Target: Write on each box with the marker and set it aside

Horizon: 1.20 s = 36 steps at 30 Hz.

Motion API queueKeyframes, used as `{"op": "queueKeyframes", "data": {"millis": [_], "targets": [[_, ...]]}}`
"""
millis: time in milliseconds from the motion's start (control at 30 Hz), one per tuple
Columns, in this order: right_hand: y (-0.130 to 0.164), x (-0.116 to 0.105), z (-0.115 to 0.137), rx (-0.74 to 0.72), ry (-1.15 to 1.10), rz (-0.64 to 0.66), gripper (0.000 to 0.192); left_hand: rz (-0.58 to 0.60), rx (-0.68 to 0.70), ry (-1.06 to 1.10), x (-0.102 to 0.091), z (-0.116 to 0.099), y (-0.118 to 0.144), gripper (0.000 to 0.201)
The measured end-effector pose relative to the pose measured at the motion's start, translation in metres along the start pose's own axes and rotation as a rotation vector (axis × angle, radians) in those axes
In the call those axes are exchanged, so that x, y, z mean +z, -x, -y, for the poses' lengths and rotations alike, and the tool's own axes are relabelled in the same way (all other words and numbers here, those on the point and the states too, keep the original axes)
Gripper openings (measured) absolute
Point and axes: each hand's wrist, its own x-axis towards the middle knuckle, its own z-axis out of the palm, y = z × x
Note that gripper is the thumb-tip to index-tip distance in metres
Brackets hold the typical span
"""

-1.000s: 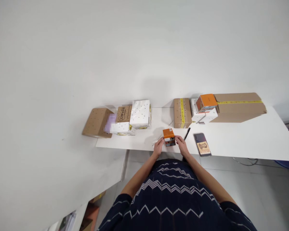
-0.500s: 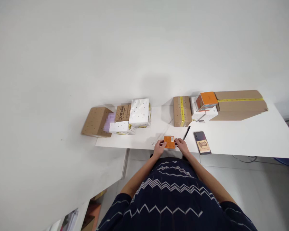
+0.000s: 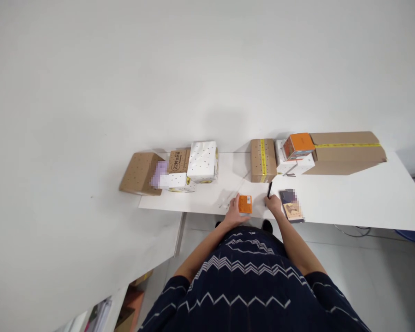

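Two bare hands work at the near edge of a white table (image 3: 349,198), seen from above by the person wearing the camera. The left hand (image 3: 234,211) rests on the table with its fingers (image 3: 235,201) loosely extended, lying against the left side of a small orange box (image 3: 245,204). The box lies flat near the table's front edge, just right of those fingertips; whether they grip it or only touch it cannot be told at this size. The right hand (image 3: 273,204) sits apart from the box, further right, its fingers curled together at the lower end of a black pen (image 3: 269,189) that lies on the table pointing away from the person. The hand meets the pen's near end, but whether it pinches the pen is unclear. Just right of that hand lies a phone (image 3: 291,206), partly blurred.

At the back of the table stand several boxes: a brown cardboard box with yellow tape (image 3: 263,160), a white box (image 3: 295,163) topped by a second orange box (image 3: 298,144), and a long flat cardboard carton (image 3: 347,152). To the left sit a white speckled box (image 3: 203,161) and two brown boxes (image 3: 141,172).
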Motion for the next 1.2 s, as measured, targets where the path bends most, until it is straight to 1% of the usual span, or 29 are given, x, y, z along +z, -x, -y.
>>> {"op": "queueKeyframes", "data": {"millis": [67, 200, 333, 433, 467, 533, 600, 667, 933, 1200], "targets": [[0.005, 0.001, -0.001, 0.003, -0.081, 0.048, 0.014, 0.033, -0.030, -0.044, -0.005, -0.005, -0.002, 0.115], [0.025, -0.004, 0.004, -0.040, -0.338, 0.141, 0.017, -0.021, -0.031, -0.054, -0.008, -0.011, -0.007, 0.104], [0.050, -0.006, 0.021, -0.146, -0.580, 0.173, 0.023, -0.053, -0.056, -0.090, -0.001, -0.017, -0.010, 0.100], [0.067, 0.005, 0.037, -0.269, -0.712, 0.234, 0.024, -0.052, -0.096, -0.144, 0.004, -0.022, -0.012, 0.096], [0.071, 0.011, 0.041, -0.319, -0.710, 0.248, 0.025, -0.046, -0.108, -0.166, 0.005, -0.022, -0.013, 0.096], [0.078, 0.025, 0.044, -0.397, -0.622, 0.239, 0.027, -0.023, -0.134, -0.214, 0.005, -0.023, -0.013, 0.097], [0.079, 0.036, 0.042, -0.438, -0.526, 0.211, 0.028, 0.002, -0.162, -0.261, 0.005, -0.023, -0.014, 0.099], [0.077, 0.041, 0.039, -0.447, -0.474, 0.200, 0.028, 0.019, -0.183, -0.293, 0.004, -0.023, -0.014, 0.099], [0.073, 0.041, 0.037, -0.546, -0.345, 0.163, 0.027, 0.048, -0.211, -0.337, 0.001, -0.027, -0.012, 0.097], [0.072, 0.042, 0.035, -0.584, -0.294, 0.145, 0.028, 0.055, -0.228, -0.338, 0.001, -0.026, -0.013, 0.099]]}}
